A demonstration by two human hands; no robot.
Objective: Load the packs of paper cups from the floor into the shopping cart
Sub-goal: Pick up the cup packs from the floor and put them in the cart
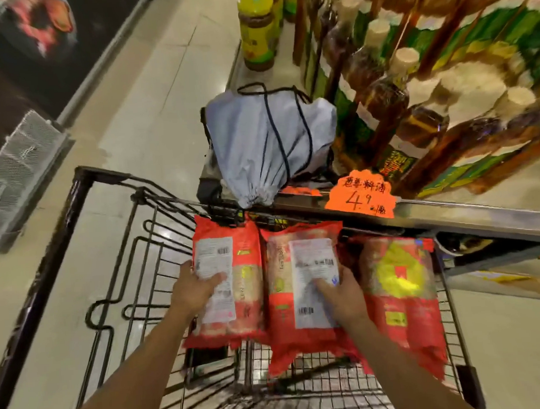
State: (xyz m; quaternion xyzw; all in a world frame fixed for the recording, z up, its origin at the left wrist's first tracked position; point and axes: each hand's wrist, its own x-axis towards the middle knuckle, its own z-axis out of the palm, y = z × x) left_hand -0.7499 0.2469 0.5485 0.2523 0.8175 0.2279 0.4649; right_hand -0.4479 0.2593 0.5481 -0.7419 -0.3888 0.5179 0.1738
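Two bare forearms reach forward from the bottom of the view into the black wire shopping cart [115, 277], and each ends in a hand pressed flat on a pack. The left hand [193, 291] lies open-palmed on the white label of the left red plastic pack of paper cups [232, 282], its grip spread wide over the face rather than closed around anything; the right hand [344, 297] rests the same way on the middle red plastic pack of paper cups [302, 294], fingers splayed, nothing pinched. A third red plastic pack with a yellow house print [404, 294] lies just beside the middle one, against the cart's right wall. All three sit inside the basket, side by side, their far ends close to the front rim. The likely trouble is slippage: the glossy film gives a flat palm little purchase, so a push could skate a pack over its neighbour or tip the left pack into the open space at the cart's left. The cart may also roll forward under pressure and knock the steel shelf edge with the orange price card [360, 195] and the grey drawstring bag [268, 144] resting there. Whether more packs wait on the floor cannot be told.
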